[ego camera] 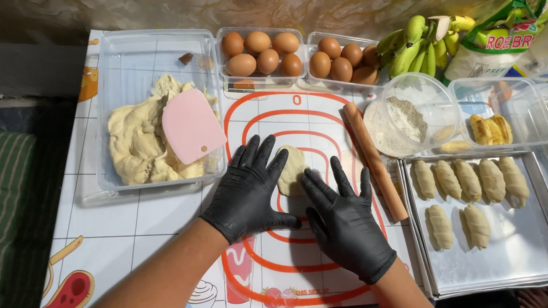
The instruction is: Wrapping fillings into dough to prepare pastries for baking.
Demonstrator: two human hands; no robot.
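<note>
Pressing down flat on the mat, the left hand (252, 190) and the right hand (347, 224) both wear black gloves and have their fingers spread wide, so neither one is gripping anything. A small flat piece of dough (291, 169) lies on the white baking mat (288, 267) with red rings, between the two hands, and the fingertips of both hands touch its edges. A wooden rolling pin (374, 161) lies slanted just to the right of the right hand, close to it. Off to the left sits a clear tub (123, 52) with a big lump of dough (136, 144) in it, and a pink scraper (192, 126) rests on top of that lump. At the back of the table are two clear trays of brown eggs (265, 53). Beside the eggs is a clear bowl of flour (408, 115), and behind it a bunch of green bananas (416, 43). On the right, a shiny metal tray (519, 254) holds seven rolled-up dough pieces (469, 179) in two rows. A clear box behind that tray holds some cooked banana pieces (491, 128).
</note>
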